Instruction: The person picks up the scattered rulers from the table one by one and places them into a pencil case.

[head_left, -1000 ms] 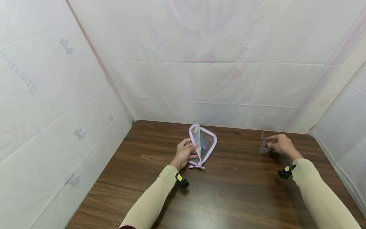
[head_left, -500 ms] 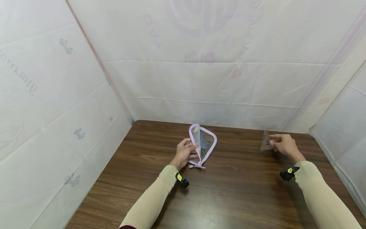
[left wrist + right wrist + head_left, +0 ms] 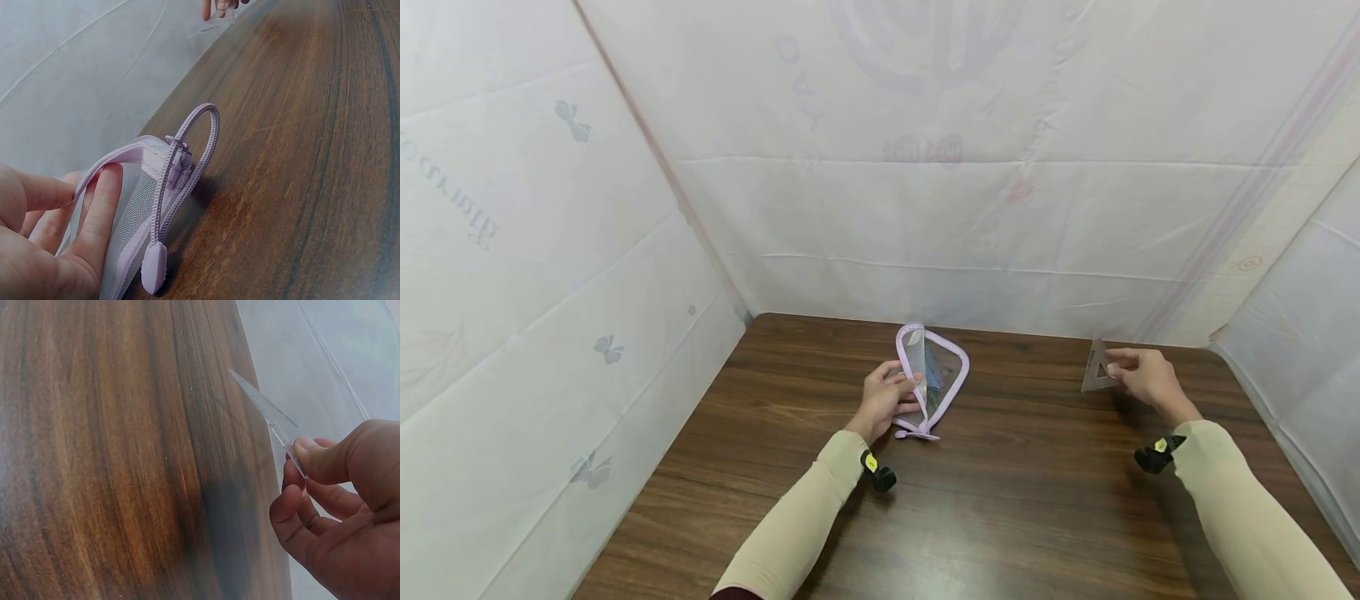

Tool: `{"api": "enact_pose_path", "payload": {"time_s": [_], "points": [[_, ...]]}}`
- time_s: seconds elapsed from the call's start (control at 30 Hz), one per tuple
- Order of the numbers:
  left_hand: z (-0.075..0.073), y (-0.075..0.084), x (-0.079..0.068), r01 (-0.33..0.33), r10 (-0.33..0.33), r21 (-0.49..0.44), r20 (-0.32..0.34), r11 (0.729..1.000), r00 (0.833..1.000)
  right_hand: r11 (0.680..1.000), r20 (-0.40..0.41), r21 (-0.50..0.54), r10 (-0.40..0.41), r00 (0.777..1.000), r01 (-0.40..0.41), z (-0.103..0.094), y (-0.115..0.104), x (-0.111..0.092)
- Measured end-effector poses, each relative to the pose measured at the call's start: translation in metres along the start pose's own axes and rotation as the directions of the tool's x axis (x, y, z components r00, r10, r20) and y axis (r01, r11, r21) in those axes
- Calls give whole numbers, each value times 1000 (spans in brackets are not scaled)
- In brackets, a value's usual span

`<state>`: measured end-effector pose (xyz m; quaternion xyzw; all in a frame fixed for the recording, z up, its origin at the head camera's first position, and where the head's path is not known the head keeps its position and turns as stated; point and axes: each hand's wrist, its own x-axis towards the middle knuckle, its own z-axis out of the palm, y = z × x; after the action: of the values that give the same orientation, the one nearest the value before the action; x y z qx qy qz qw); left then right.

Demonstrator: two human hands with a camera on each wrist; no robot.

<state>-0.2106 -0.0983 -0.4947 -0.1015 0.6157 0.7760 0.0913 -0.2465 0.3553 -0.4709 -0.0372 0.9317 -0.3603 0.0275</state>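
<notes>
My left hand (image 3: 886, 400) holds a mesh zipper pouch (image 3: 951, 385) with lilac trim, its top edge pulled apart. Something blue (image 3: 933, 371) shows inside through the mesh. In the left wrist view the thumb and fingers pinch the lilac edge, and a cord zipper pull (image 3: 209, 134) loops out beside them over the wood. Toward the far right of the table, my right hand (image 3: 1142, 379) pinches a clear plastic set square (image 3: 1096, 369) between thumb and fingers. The right wrist view shows that set square (image 3: 262, 407) nearly edge-on, pointing away from the thumb.
A dark brown wooden table (image 3: 1000, 483) lies under both hands. White printed sheeting (image 3: 865, 208) hangs behind it and at both sides. Black wrist cameras (image 3: 878, 473) are strapped on over the pale sleeves.
The right hand has shifted slightly to the right and turned the set square, so more of its face shows. The left hand and the pouch have stayed in place.
</notes>
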Motion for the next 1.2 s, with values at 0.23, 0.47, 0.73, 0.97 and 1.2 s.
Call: {"api": "enact_pose_path", "payload": {"time_s": [0.23, 0.47, 0.73, 0.97, 1.2], "points": [[0, 0, 0, -3, 3, 4, -1, 1000, 1000, 1000, 5, 8, -9, 1000, 9, 1, -1, 1], [0, 1, 0, -5, 5, 1, -7, 1000, 1000, 1000, 9, 7, -1, 1000, 1, 1, -5, 1], [0, -1, 1, -7, 7, 15, -16, 1000, 1000, 1000, 9, 5, -13, 1000, 13, 4, -8, 1], [-1, -2, 3, -8, 8, 16, -6, 1000, 1000, 1000, 3, 11, -24, 1000, 24, 7, -10, 2], [-2, -3, 3, -6, 6, 9, -4, 1000, 1000, 1000, 5, 15, -13, 1000, 13, 8, -15, 2]]}}
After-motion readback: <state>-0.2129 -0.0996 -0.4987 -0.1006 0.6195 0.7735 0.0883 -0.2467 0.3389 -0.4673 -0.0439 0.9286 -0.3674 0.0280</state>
